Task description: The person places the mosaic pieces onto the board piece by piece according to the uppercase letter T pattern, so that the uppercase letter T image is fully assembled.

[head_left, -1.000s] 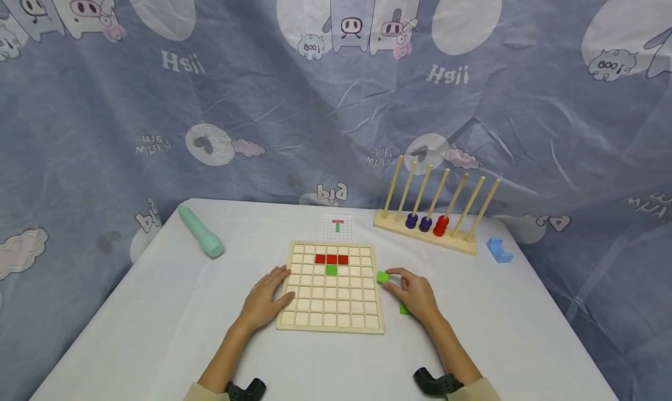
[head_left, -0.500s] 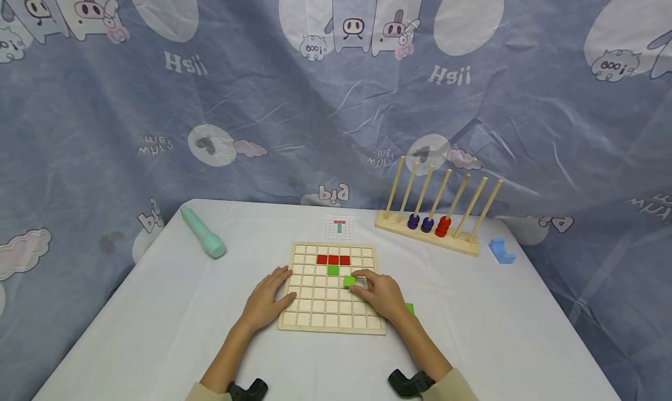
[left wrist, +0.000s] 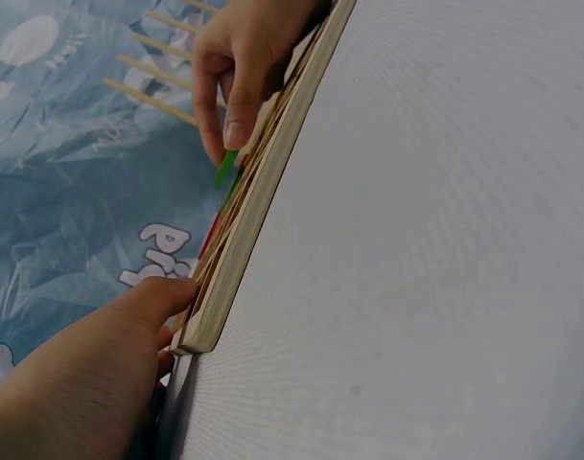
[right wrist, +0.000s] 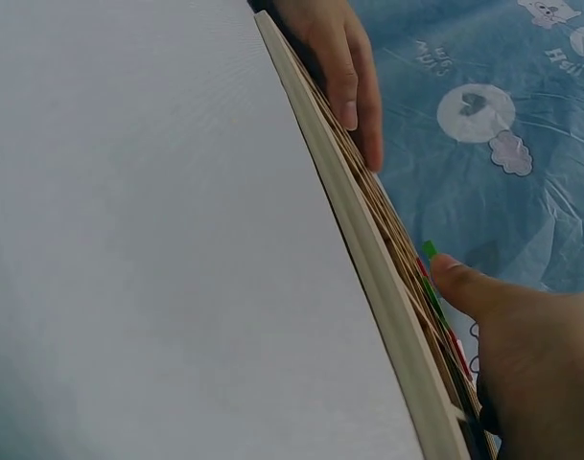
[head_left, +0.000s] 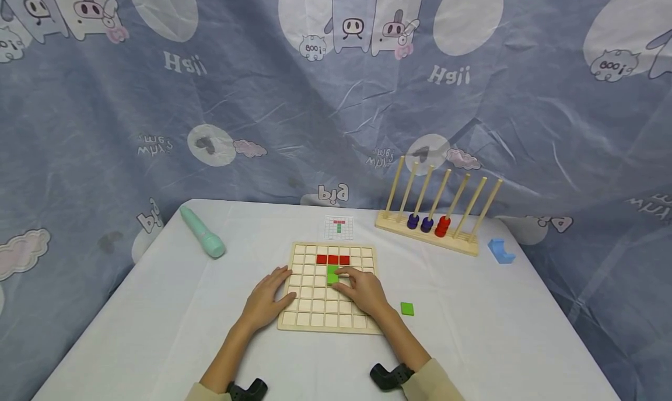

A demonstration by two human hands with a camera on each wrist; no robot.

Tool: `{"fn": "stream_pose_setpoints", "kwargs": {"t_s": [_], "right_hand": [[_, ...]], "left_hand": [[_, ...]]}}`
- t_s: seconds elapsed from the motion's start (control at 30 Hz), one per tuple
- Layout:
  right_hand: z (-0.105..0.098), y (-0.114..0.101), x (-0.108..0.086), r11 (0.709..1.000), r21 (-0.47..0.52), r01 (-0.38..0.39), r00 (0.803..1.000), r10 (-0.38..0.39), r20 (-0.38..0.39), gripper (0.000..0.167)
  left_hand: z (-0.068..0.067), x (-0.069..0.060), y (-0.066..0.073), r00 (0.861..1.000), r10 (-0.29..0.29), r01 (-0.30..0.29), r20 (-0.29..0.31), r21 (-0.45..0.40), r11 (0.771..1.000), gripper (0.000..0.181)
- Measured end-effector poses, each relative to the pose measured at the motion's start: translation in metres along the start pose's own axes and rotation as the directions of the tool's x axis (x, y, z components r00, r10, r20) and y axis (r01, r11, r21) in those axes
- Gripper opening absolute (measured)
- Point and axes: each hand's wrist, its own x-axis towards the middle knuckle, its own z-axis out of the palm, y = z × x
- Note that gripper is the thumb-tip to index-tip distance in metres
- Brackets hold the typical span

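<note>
A wooden grid board (head_left: 317, 320) lies on the white table. Set in one upper row are three red tiles (head_left: 333, 260), with a green tile (head_left: 333, 268) directly below the middle one. My right hand (head_left: 366, 293) pinches another green tile (head_left: 332, 281) between thumb and fingers, over the cell just under that one. In the left wrist view this held tile (left wrist: 225, 169) looks tilted and slightly above the board. My left hand (head_left: 265, 296) rests on the board's left edge, fingers extended and thumb spread. One more green tile (head_left: 407, 309) lies on the table right of the board.
Behind the board lies a small pattern card (head_left: 339, 228) printed with a red and green T. A peg rack (head_left: 427, 233) with purple and red beads stands back right, near a light blue piece (head_left: 501, 251). A mint-green microphone-shaped object (head_left: 203, 232) lies back left.
My right hand has carried the green tile leftward from beside the board to the column under the red row. The loose green tile is now uncovered. My left hand stays on the board.
</note>
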Motion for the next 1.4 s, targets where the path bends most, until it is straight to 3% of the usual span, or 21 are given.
{"fn": "stream_pose_setpoints", "kwargs": {"t_s": [1.4], "right_hand": [[-0.0013, -0.0008, -0.0005, 1.000, -0.010, -0.015, 0.999, 0.016, 0.040, 0.034]], "left_hand": [[-0.0010, -0.0005, 0.0031, 1.000, -0.019, 0.019, 0.003, -0.014, 1.000, 0.058]]}}
